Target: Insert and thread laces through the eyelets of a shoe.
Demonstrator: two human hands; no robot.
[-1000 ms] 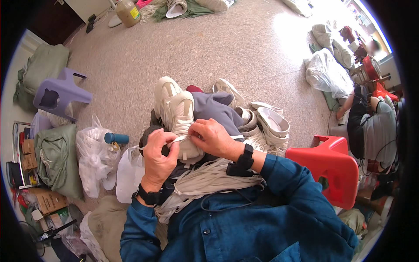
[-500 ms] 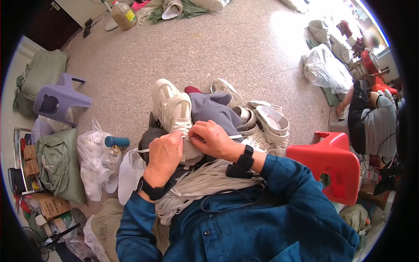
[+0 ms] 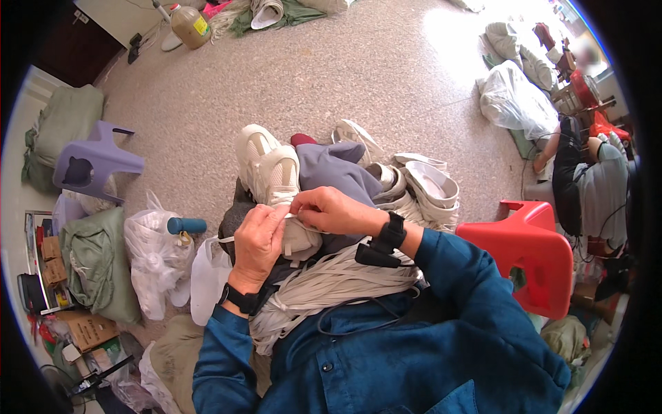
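Left hand (image 3: 256,238): narrow pinch, thumb and forefinger together, on the lace as far as I can make out. White lace (image 3: 289,215): a short stretch runs between the two hands; a loose strand shows left of the left hand. Second sneaker (image 3: 255,146): beyond and left of its mate, touching. Pale sneaker (image 3: 281,181): mainly just beyond both hands, over the lap; long axis runs away from the torso, toe outward and slightly left, heel toward the body. I rate the hands about equally near, left at the collar side, right at the lower eyelets. Right hand (image 3: 332,210): narrow pinch on the lace, wrist coming in from the right.

Containers, left to right, as I view them. Green cloth sack (image 3: 96,269): full-looking, contents hidden. Clear plastic bag (image 3: 155,255): pale bulk inside, kind unclear to me; blue bottle (image 3: 187,225) lies against its upper right. Plastic jug (image 3: 189,29): far off on the floor, brownish contents. White bag (image 3: 209,279): just left of the left forearm, contents unseen. White plastic bag (image 3: 514,103): far right, bulging, contents indistinct.
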